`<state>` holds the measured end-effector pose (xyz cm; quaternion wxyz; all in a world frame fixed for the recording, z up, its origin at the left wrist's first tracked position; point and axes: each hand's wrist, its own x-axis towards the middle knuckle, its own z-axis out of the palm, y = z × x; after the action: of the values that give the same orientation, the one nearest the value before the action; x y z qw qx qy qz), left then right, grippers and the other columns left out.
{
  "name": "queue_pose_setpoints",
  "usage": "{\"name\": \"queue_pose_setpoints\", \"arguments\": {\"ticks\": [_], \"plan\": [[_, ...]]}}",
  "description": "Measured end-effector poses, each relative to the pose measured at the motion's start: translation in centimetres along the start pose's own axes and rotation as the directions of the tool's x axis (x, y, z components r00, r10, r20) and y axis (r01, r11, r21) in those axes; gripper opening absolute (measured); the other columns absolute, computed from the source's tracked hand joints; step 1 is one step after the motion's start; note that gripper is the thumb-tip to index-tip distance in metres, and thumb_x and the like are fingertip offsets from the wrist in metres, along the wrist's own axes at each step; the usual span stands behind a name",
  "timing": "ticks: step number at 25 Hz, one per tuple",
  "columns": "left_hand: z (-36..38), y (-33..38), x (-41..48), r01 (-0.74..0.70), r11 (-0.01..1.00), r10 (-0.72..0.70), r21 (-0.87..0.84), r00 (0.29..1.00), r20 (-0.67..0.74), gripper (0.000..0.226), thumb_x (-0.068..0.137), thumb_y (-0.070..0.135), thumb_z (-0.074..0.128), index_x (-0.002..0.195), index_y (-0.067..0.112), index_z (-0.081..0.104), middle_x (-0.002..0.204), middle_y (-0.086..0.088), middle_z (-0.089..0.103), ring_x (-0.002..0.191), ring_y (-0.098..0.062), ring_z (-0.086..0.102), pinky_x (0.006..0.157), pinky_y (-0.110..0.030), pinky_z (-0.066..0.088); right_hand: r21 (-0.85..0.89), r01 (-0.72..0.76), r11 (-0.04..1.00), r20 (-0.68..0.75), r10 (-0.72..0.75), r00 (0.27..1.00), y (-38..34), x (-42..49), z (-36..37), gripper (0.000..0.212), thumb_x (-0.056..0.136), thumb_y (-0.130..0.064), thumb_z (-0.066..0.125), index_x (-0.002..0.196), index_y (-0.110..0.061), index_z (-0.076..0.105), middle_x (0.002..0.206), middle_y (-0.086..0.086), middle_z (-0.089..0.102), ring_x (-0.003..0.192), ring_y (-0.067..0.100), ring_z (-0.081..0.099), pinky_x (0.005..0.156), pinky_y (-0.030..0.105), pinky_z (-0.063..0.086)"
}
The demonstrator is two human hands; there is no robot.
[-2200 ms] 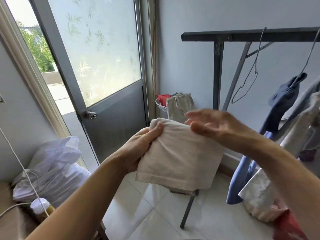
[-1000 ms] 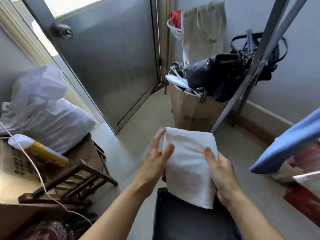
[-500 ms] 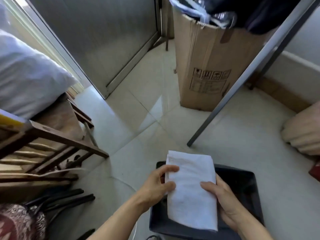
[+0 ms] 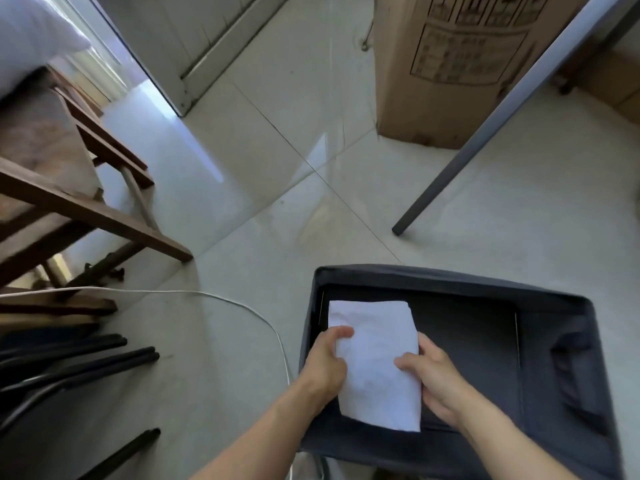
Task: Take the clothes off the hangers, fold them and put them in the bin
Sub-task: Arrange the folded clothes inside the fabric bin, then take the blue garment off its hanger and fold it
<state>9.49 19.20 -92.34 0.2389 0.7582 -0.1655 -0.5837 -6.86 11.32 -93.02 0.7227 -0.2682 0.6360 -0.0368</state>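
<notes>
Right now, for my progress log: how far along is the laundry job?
Done: the white garment is off its hanger and folded. In hand: left hand and right hand grip it inside the dark bin, near its left wall. Left: letting go; any other clothes are out of view.

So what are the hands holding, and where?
The folded white cloth: left hand grips its left edge, right hand its right edge, inside the bin.
</notes>
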Motion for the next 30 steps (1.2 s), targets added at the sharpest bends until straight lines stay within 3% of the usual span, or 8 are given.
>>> {"name": "queue_pose_setpoints", "arguments": {"ticks": [6,9,11,13,15,18,23,30], "plan": [[1.3,0.3,5.4,0.054,0.995,-0.070,-0.082,0.976,-0.208,0.052,0.086,-0.013,0.030,0.120,0.017,0.056,0.124,-0.008,0.051,0.093,-0.017,0.053,0.077,-0.016,0.046,0.019,0.021,1.000,-0.012,-0.021,1.000,1.1,6.3,1.3,0.049,0.087,0.008,0.059,0.130,-0.014,0.052,0.114,0.011,0.068,0.103,0.029,0.066,0.088,0.046,0.055],[1.0,0.1,8.0,0.128,0.990,-0.118,0.065,0.983,-0.139,0.059,0.092,-0.005,0.037,0.146,0.020,0.035,0.149,-0.012,0.032,0.127,-0.027,0.044,0.107,-0.026,0.038,-0.137,0.005,0.991,-0.030,-0.009,1.000,1.3,8.0,2.1,0.073,0.089,0.007,0.057,0.151,-0.016,0.027,0.139,0.014,0.052,0.121,0.027,0.054,0.098,0.036,0.044],[1.2,0.2,8.2,0.139,0.974,-0.127,0.176,0.989,-0.080,0.065,0.093,-0.003,0.041,0.152,0.018,0.025,0.157,-0.012,0.018,0.140,-0.032,0.031,0.114,-0.037,0.031,-0.287,-0.009,0.958,-0.056,-0.008,0.998,1.1,7.6,2.4,0.080,0.091,0.003,0.058,0.155,-0.019,0.015,0.154,0.013,0.034,0.136,0.026,0.040,0.107,0.035,0.035],[1.5,0.9,7.0,0.163,0.977,-0.160,0.135,0.986,-0.033,0.060,0.094,-0.004,0.041,0.149,0.019,0.031,0.155,-0.009,0.021,0.136,-0.030,0.037,0.111,-0.032,0.034,-0.315,0.005,0.949,-0.085,-0.033,0.996,0.9,6.1,2.5,0.073,0.092,0.001,0.057,0.153,-0.019,0.023,0.150,0.010,0.039,0.133,0.023,0.043,0.106,0.034,0.036],[1.3,2.6,4.8,0.162,0.984,-0.164,0.067,0.986,0.030,0.051,0.097,-0.003,0.041,0.144,0.019,0.042,0.150,-0.007,0.036,0.129,-0.024,0.046,0.106,-0.025,0.036,-0.302,0.034,0.953,-0.114,-0.072,0.991,-0.5,3.9,2.7,0.059,0.092,0.000,0.054,0.146,-0.016,0.037,0.129,0.005,0.058,0.118,0.021,0.054,0.101,0.034,0.044],[0.4,6.9,0.6,0.127,0.990,-0.123,-0.055,0.990,0.074,0.041,0.097,0.000,0.043,0.134,0.016,0.052,0.135,-0.007,0.055,0.112,-0.016,0.053,0.108,-0.034,0.041,-0.202,0.092,0.975,-0.163,-0.126,0.979,-4.7,-1.3,2.8,0.046,0.091,0.002,0.051,0.135,-0.013,0.049,0.099,-0.001,0.063,0.106,0.025,0.062,0.086,0.036,0.054],[-1.3,17.4,-9.0,0.007,0.961,0.018,-0.278,0.996,0.087,0.040,0.097,-0.002,0.045,0.134,0.012,0.051,0.125,-0.005,0.054,0.102,-0.013,0.055,0.085,-0.027,0.048,-0.087,0.241,0.967,-0.157,-0.253,0.955,-13.8,-12.6,3.3,0.034,0.095,-0.002,0.052,0.128,-0.009,0.054,0.102,0.009,0.065,0.095,0.025,0.065,0.079,0.034,0.055],[-5.0,31.8,-23.8,-0.213,0.879,0.279,-0.428,0.955,0.098,0.028,0.098,0.003,0.048,0.121,0.017,0.055,0.112,-0.005,0.063,0.092,-0.017,0.064,0.080,-0.030,0.054,-0.088,0.501,0.861,-0.131,-0.508,0.851,-25.0,-30.3,3.6,0.026,0.098,-0.009,0.051,0.122,-0.012,0.058,0.106,0.011,0.069,0.095,0.022,0.069,0.079,0.034,0.059]]}}
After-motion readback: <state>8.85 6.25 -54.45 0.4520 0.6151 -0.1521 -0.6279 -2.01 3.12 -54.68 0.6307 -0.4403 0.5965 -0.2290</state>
